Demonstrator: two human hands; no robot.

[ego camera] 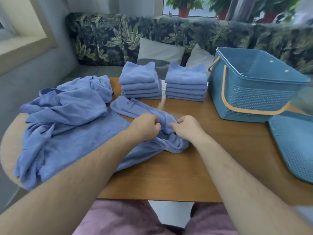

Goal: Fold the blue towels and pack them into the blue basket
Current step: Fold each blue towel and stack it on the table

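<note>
Blue towel [152, 114] bunched on table [169, 175], left hand [145, 127] and right hand [186, 127] both pinching its edge; folding step, next spread it flat.

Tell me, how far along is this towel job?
Done: a left stack and a right stack of folded towels stand at the far side of the table. In hand: the left hand and right hand pinch a crumpled towel. Left: the loose pile needs folding, and no towel shows in the blue basket yet.
</note>
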